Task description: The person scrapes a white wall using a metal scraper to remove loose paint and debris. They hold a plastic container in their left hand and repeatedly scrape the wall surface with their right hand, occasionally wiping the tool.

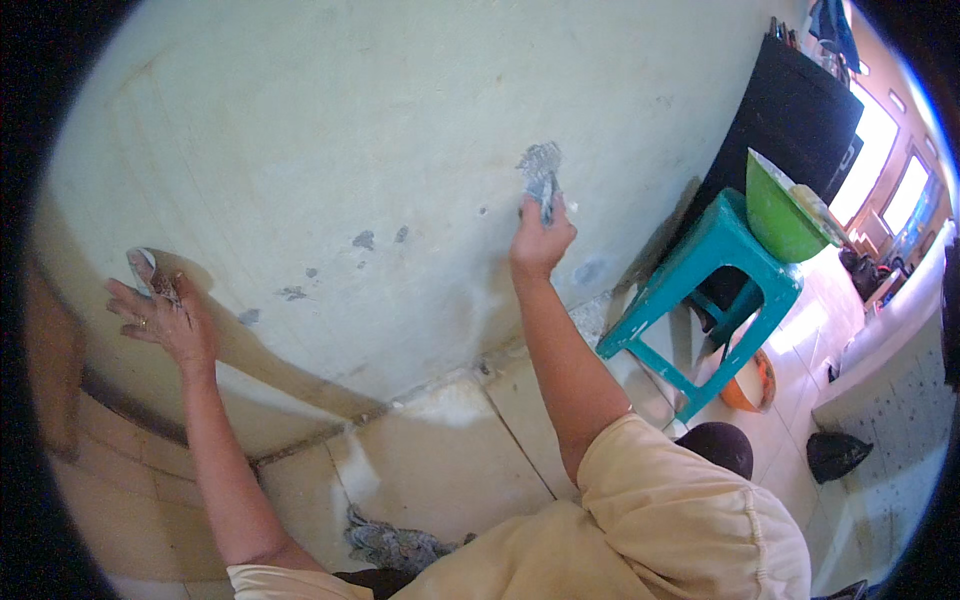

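Note:
My right hand (543, 238) grips a small scraper (541, 193) against the pale green wall (420, 142), just below a rough grey patch (540, 159). Over at the left, my left hand (166, 319) is raised at the wall with its fingers spread. A shiny metal piece, perhaps a blade or scraper (142, 271), shows between its thumb and fingers; its full shape cannot be told. Several bare grey spots (364, 240) mark the wall between my hands.
A teal plastic stool (757, 244) stands at the right, bearing a green bowl (784, 217). An orange basin (754, 386) is on the floor behind it, and a dark cabinet (802, 105) stands against the wall. A grey rag (397, 544) lies on the tiles before me.

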The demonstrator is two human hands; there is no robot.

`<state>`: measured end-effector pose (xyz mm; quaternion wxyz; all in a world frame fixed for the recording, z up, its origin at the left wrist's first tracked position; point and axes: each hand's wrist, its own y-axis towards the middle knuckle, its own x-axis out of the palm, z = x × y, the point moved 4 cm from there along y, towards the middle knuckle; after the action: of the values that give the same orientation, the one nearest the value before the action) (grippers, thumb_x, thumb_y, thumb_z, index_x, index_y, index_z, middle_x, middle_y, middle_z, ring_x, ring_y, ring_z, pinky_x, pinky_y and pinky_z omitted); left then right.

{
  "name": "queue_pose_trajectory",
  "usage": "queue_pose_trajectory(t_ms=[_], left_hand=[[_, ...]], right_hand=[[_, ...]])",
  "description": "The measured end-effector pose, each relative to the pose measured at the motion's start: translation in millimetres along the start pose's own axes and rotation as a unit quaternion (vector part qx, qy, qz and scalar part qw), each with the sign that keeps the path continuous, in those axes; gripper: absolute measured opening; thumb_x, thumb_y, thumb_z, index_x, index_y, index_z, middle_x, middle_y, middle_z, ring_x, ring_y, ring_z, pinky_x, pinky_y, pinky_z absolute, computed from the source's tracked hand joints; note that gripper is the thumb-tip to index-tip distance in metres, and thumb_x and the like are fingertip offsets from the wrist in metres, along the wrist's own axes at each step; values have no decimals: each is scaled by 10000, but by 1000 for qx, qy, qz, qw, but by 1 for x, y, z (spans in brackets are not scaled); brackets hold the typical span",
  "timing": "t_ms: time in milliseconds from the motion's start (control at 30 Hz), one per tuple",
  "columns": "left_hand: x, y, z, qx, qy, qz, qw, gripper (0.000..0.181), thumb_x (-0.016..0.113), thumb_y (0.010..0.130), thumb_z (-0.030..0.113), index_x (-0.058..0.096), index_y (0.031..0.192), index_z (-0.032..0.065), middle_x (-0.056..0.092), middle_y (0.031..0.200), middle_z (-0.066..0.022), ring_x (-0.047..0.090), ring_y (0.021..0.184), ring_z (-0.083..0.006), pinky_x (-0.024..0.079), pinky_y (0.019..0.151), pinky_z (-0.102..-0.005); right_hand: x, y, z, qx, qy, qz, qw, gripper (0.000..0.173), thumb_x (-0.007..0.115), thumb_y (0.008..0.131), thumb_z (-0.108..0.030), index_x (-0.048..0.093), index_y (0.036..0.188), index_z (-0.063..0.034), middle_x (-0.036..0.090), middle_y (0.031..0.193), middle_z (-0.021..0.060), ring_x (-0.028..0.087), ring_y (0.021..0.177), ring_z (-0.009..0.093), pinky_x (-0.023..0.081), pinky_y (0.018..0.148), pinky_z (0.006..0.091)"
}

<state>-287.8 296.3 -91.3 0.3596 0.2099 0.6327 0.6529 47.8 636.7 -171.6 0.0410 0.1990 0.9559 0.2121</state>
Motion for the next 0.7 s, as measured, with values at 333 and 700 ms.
queue_pose_trajectory(t_ms=[333, 700], left_hand=[[-1, 1, 1, -1, 13, 9, 1000, 598, 385, 938, 443, 176, 1474, 281, -14, 1528, -191, -18, 1372, -482, -9, 1034, -670], [0, 1, 2, -3, -5, -6, 1000, 596, 357, 939, 486, 188, 1472, 279, -33, 1528, -187, -30, 1368, -488, -17, 1028, -675]], right_hand=[[-16, 57, -29, 27, 1, 14, 1000, 676, 670, 728, -358, 498, 1306, -52, 430, 1106, 261, 472, 1055, 392, 383, 936, 427], [-12, 3, -13, -85, -77, -46, 992, 700, 673, 711, -335, 471, 1329, -76, 426, 1093, 219, 499, 1020, 374, 410, 902, 427]])
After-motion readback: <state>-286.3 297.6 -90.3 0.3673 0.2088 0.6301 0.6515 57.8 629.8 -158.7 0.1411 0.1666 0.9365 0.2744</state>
